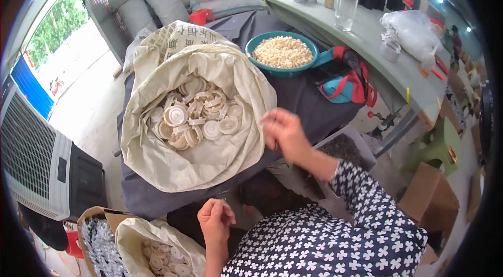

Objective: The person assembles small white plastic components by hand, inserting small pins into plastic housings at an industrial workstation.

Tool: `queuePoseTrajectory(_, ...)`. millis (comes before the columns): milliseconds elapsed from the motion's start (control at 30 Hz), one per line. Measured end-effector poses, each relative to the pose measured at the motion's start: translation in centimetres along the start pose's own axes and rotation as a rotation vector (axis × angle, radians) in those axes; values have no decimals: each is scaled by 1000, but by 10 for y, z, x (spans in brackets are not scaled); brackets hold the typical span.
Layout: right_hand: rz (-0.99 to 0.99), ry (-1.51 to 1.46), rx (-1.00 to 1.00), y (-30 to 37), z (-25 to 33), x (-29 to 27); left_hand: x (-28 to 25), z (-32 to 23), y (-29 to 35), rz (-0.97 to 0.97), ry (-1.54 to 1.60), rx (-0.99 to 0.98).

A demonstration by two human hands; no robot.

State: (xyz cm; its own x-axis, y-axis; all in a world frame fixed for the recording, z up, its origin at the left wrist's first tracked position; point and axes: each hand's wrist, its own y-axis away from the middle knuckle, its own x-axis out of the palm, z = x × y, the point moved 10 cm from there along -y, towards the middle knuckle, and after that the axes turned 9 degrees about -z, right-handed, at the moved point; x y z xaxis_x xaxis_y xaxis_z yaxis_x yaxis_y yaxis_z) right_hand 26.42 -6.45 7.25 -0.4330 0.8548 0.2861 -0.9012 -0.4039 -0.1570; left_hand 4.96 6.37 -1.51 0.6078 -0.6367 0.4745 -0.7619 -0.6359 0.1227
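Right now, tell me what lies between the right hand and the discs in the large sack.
In the head view, the cloth side of the large sack lies between the right hand and the pale discs.

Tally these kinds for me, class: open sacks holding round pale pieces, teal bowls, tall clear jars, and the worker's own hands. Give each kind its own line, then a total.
Open sacks: 2 (larger sack, smaller sack)
Teal bowl: 1
Tall clear jar: 1
Hands: 2 (left hand, right hand)
Total: 6
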Motion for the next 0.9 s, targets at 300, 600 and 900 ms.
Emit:
queuePoseTrajectory(300, -260, 165, -60, -134, 20, -79, -22, 4, 9, -52, -22, 24)
queuePoseTrajectory(600, 582, 228, -241, 97, -11, 85, 56, -17, -12, 91, -266, -1)
queuePoseTrajectory(900, -31, 311, 34, 73, -61, -49, 64, -40, -68, -18, -640, 383)
